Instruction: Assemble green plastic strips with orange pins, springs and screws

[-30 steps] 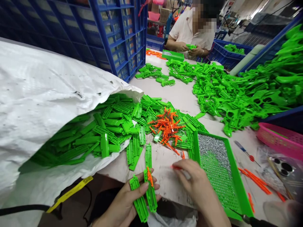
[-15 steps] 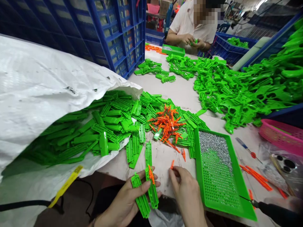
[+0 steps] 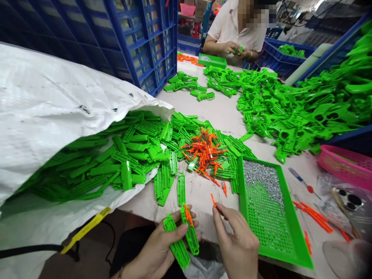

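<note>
My left hand (image 3: pixel 162 242) holds two long green plastic shell pieces, ribbed side up. The thumb lies across the left green piece (image 3: pixel 176 242), while the right green piece (image 3: pixel 191 234) rests on the fingers with a small orange part (image 3: pixel 188 215) at its upper end. My right hand (image 3: pixel 236 236) pinches another orange plastic part (image 3: pixel 213 199) between thumb and fingertips, apart from the left hand's pieces. Beyond the hands, a pile of orange parts (image 3: pixel 205 153) lies on a heap of green shell pieces (image 3: pixel 142 151) spilling from a white sack (image 3: pixel 72 97).
A green tray (image 3: pixel 242 190) of small metal pieces stands right of my right hand. Many green toy-gun-shaped parts (image 3: pixel 276 104) heap at the right. A screwdriver (image 3: pixel 300 180) and pink basket (image 3: pixel 345 166) lie farther right. A blue crate (image 3: pixel 142 42) stands back left; a co-worker (image 3: pixel 236 35) sits opposite.
My right hand has shifted slightly right with the orange part, which now points more upward. The left-hand pieces have tilted a little. A dark tool at lower right has left view.
</note>
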A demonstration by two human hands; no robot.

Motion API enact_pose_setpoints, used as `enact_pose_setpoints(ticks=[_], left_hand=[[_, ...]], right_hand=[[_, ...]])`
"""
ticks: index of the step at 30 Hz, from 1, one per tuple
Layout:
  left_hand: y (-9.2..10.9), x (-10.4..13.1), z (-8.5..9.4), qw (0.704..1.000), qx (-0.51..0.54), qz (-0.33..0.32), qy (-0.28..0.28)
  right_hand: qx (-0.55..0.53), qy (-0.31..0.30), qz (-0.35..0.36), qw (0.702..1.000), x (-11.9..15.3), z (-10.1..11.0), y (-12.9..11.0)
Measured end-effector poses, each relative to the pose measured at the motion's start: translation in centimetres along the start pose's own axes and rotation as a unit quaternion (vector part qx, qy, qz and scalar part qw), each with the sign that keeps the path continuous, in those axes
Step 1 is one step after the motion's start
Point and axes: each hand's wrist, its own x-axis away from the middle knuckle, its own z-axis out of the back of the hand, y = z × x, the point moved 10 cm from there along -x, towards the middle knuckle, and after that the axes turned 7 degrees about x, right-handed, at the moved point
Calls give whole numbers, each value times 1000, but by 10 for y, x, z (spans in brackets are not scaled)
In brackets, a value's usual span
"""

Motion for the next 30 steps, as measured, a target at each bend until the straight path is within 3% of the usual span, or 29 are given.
enact_pose_setpoints(ticks=[4, 7, 12, 19, 24, 27, 30], left_hand=[[4, 4, 14, 1000, 8, -11, 25], [11, 11, 27, 998, 3, -30, 54], [26, 22, 39, 993, 20, -69, 89], [34, 24, 42, 994, 18, -69, 81], [35, 26, 42, 993, 32, -83, 78], [38, 30, 43, 992, 22, -93, 79], [38, 30, 46, 993, 23, -82, 82]], right_hand=[[125, -54, 21, 990, -9, -30, 5], [85, -88, 27, 992, -19, -56, -14], [75, -205, 7, 976, -27, -100, -37], [30, -224, 21, 974, -38, -103, -47], [2, -219, 4, 976, -67, -126, -68], [-15, -220, -13, 975, -76, -129, -65], [-40, -223, -21, 974, -70, -115, -50]])
